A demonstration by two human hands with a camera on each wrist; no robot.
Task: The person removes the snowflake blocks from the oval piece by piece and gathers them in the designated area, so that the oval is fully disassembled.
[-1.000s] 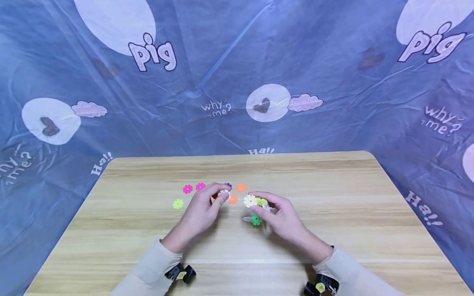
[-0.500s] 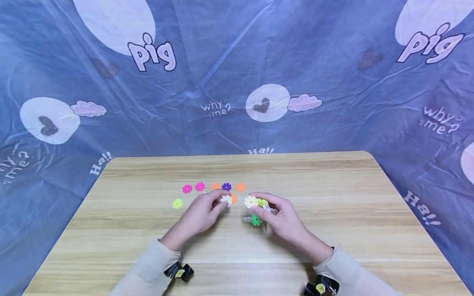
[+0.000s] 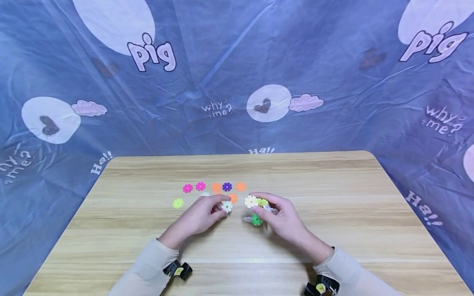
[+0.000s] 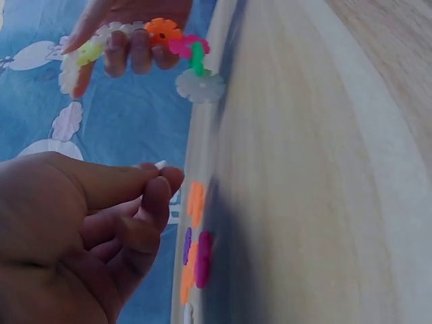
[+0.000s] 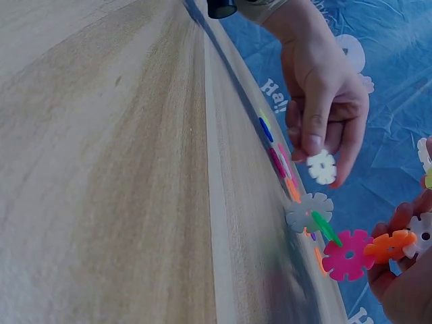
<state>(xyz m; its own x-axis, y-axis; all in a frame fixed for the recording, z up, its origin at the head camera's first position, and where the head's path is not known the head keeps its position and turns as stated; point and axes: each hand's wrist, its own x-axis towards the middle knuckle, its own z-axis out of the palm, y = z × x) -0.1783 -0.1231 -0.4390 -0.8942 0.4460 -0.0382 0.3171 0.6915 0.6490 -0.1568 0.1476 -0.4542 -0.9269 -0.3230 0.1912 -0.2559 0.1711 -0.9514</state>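
In the head view my left hand [image 3: 201,216] pinches a small white notched disc [image 3: 227,206] between thumb and fingertips. Only a white edge of it shows in the left wrist view. My right hand [image 3: 283,216] holds a chain of interlocked notched discs above the table. At its near-left end a whitish disc [image 3: 251,202] sticks out past the fingertips, joined to a yellow-green disc [image 3: 262,202]. Further along, in the right wrist view, come an orange disc [image 5: 390,247], a pink disc [image 5: 349,255], a green disc [image 5: 327,228] and a translucent disc [image 5: 310,212]. The two hands are apart.
Loose discs lie flat on the wooden table [image 3: 222,246] beyond the left hand: pink discs [image 3: 187,188], orange discs [image 3: 241,187], a purple disc [image 3: 227,187], a yellow-green disc [image 3: 178,203]. A blue printed cloth [image 3: 177,123] hangs behind the table.
My left hand has drawn slightly nearer with the white disc, uncovering orange and purple discs behind it. The disc now faces the head camera more fully. My right hand stays nearly still.
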